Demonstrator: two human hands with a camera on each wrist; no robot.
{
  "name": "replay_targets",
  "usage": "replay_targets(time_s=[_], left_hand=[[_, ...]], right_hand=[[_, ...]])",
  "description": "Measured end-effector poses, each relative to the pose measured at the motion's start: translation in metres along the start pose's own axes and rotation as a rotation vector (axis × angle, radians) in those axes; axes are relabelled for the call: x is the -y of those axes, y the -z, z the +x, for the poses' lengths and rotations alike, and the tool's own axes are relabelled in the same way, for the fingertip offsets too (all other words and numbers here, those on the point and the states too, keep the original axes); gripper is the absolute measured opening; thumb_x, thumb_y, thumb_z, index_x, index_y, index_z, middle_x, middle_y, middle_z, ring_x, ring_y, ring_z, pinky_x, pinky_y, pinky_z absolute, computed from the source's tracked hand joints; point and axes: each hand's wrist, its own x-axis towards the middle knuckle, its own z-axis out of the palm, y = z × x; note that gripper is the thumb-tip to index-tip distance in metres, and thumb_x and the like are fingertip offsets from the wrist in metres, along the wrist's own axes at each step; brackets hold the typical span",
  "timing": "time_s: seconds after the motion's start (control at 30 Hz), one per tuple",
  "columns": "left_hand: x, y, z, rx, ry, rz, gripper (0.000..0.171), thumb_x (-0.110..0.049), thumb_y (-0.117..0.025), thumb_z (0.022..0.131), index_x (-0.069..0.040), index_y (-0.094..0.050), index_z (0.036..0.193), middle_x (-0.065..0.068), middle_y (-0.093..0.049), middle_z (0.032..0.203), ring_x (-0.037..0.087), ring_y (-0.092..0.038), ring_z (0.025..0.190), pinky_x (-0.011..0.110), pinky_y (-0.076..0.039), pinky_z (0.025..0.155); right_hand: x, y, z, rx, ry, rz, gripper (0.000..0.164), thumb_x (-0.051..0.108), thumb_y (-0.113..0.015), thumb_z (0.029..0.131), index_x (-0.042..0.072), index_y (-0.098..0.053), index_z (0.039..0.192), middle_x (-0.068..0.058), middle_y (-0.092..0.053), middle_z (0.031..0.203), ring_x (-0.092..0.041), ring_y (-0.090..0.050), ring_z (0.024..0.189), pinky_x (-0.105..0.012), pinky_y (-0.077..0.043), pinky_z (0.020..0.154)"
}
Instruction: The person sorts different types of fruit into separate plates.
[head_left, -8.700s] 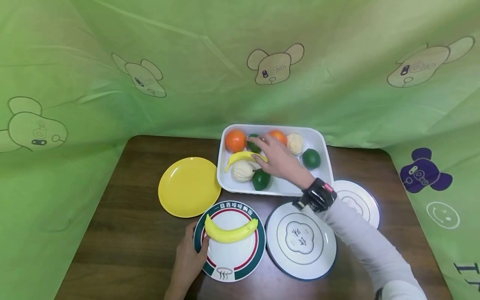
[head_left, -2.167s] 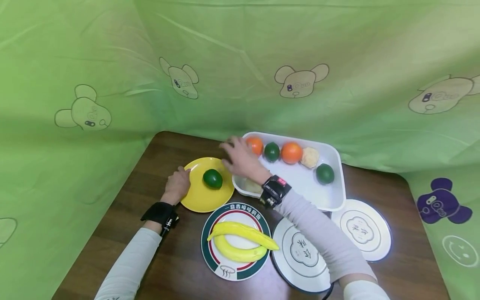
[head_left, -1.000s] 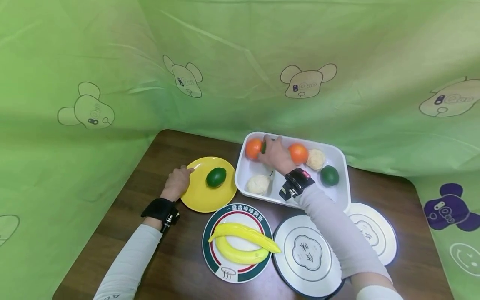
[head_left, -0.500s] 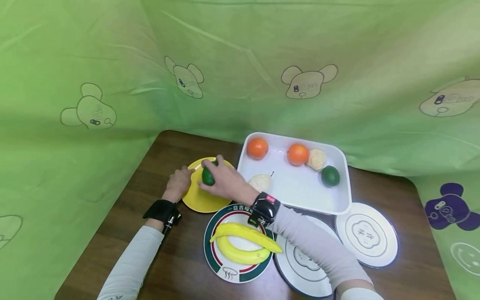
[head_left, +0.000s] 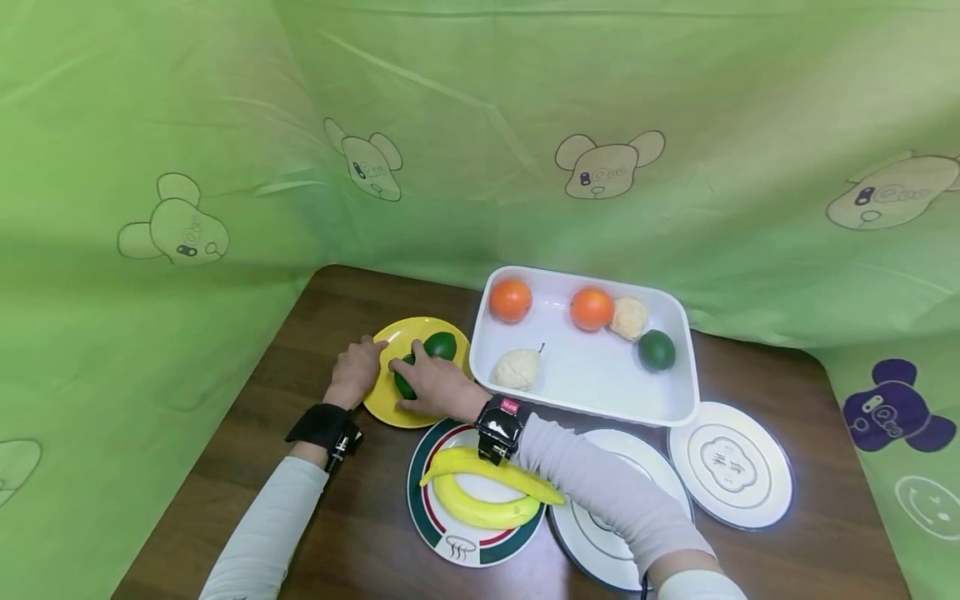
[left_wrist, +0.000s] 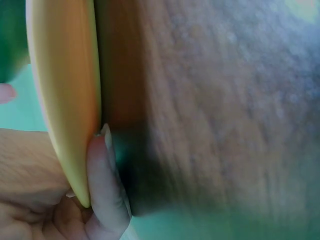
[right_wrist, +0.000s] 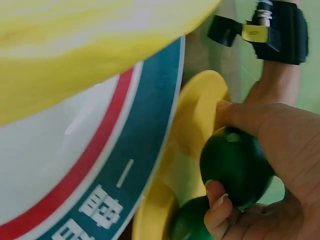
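My right hand (head_left: 437, 385) holds a dark green lime (right_wrist: 235, 167) low over the yellow plate (head_left: 386, 408), its fingers and thumb around the fruit. Whether the lime touches the plate I cannot tell. Just behind it, a second lime (head_left: 440, 345) lies on the plate. At the plate's left rim, my left hand (head_left: 356, 372) pinches the edge; the left wrist view shows the plate's rim (left_wrist: 75, 125) between thumb and fingers. Nearer the front, two yellow bananas (head_left: 487, 510) lie on a white plate with a green border (head_left: 420, 492), partly under the right wrist.
A white tray (head_left: 592, 396) at the back holds two orange fruits (head_left: 592, 309), a whitish pear-shaped fruit (head_left: 517, 369), a whitish round one (head_left: 628, 318) and a lime (head_left: 657, 351). White plates (head_left: 731, 467) lie front right; the right forearm crosses one.
A second banana and a lime left the tray for the plates earlier. Since then my right hand has carried another lime from the tray to the yellow plate. The left hand stays at its rim.
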Motion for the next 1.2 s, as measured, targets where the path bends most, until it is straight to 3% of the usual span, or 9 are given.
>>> replay_targets(time_s=[0.2,0.43,0.53,0.63,0.73,0.83,0.9,1.07,1.2], left_hand=[[-0.002,-0.004,0.001,0.018,-0.005,0.003,0.047,-0.036,-0.033,0.112,0.007,-0.050,0.123,0.016,-0.056,0.079,0.025,-0.062,0.060,0.028,-0.048,0.048],[-0.001,-0.002,0.004,-0.016,-0.005,0.015,0.049,-0.038,-0.033,0.112,0.006,-0.051,0.121,0.024,-0.063,0.090,0.034,-0.068,0.076,0.039,-0.054,0.059],[0.000,0.000,0.006,-0.003,0.004,0.006,0.051,-0.041,-0.031,0.112,0.006,-0.050,0.123,0.022,-0.061,0.089,0.031,-0.066,0.073,0.035,-0.051,0.056],[0.002,0.001,0.007,0.009,0.019,-0.012,0.052,-0.042,-0.030,0.112,0.005,-0.048,0.125,0.019,-0.057,0.086,0.028,-0.062,0.068,0.030,-0.047,0.052],[0.005,0.001,0.007,-0.007,0.016,-0.003,0.051,-0.040,-0.031,0.112,0.005,-0.049,0.125,0.018,-0.056,0.084,0.027,-0.061,0.066,0.029,-0.045,0.051],[0.007,-0.001,0.005,-0.012,0.006,-0.003,0.050,-0.038,-0.032,0.112,0.007,-0.049,0.124,0.018,-0.055,0.082,0.027,-0.061,0.065,0.029,-0.046,0.051],[0.009,-0.001,0.004,-0.009,0.002,-0.012,0.049,-0.037,-0.033,0.112,0.008,-0.049,0.124,0.018,-0.055,0.082,0.028,-0.061,0.065,0.029,-0.046,0.051],[0.007,-0.003,0.003,-0.006,0.009,-0.033,0.048,-0.036,-0.034,0.112,0.008,-0.049,0.126,0.018,-0.056,0.084,0.028,-0.061,0.066,0.030,-0.047,0.052],[0.007,-0.003,0.003,-0.017,0.011,-0.014,0.051,-0.038,-0.032,0.112,0.008,-0.050,0.125,0.020,-0.057,0.084,0.029,-0.062,0.067,0.031,-0.046,0.052]], right_hand=[[-0.005,-0.005,-0.004,-0.003,-0.006,-0.029,0.064,0.049,-0.065,0.097,0.027,-0.042,0.153,-0.016,-0.039,0.148,-0.019,-0.066,0.089,-0.027,-0.058,0.074],[-0.024,0.033,-0.026,-0.156,0.010,0.024,0.066,0.045,-0.067,0.097,0.026,-0.041,0.155,-0.017,-0.039,0.150,-0.017,-0.065,0.084,-0.024,-0.055,0.064],[-0.046,0.059,-0.040,-0.262,-0.015,0.068,0.066,0.041,-0.069,0.097,0.024,-0.041,0.155,-0.018,-0.037,0.152,-0.014,-0.062,0.073,-0.021,-0.051,0.054],[-0.078,0.087,-0.056,-0.364,-0.081,0.092,0.066,0.036,-0.070,0.096,0.020,-0.042,0.154,-0.022,-0.035,0.154,-0.018,-0.063,0.076,-0.024,-0.053,0.055],[-0.121,0.108,-0.078,-0.410,-0.212,0.061,0.068,0.034,-0.069,0.096,0.015,-0.039,0.155,-0.028,-0.031,0.156,-0.035,-0.064,0.104,-0.043,-0.060,0.074],[-0.167,0.114,-0.105,-0.382,-0.387,0.055,0.074,0.033,-0.068,0.096,0.016,-0.031,0.159,-0.031,-0.023,0.160,-0.050,-0.050,0.127,-0.062,-0.053,0.092],[-0.195,0.110,-0.122,-0.347,-0.479,0.067,0.077,0.033,-0.067,0.097,0.013,-0.027,0.160,-0.035,-0.019,0.160,-0.057,-0.041,0.133,-0.070,-0.045,0.099],[-0.242,0.081,-0.159,-0.247,-0.608,0.073,0.082,0.034,-0.067,0.095,-0.012,-0.027,0.150,-0.045,-0.034,0.142,-0.059,-0.048,0.120,-0.070,-0.047,0.095],[-0.254,0.057,-0.169,-0.150,-0.622,0.038,0.071,0.034,-0.069,0.093,-0.024,-0.041,0.124,-0.041,-0.050,0.113,-0.049,-0.057,0.097,-0.058,-0.053,0.085]])
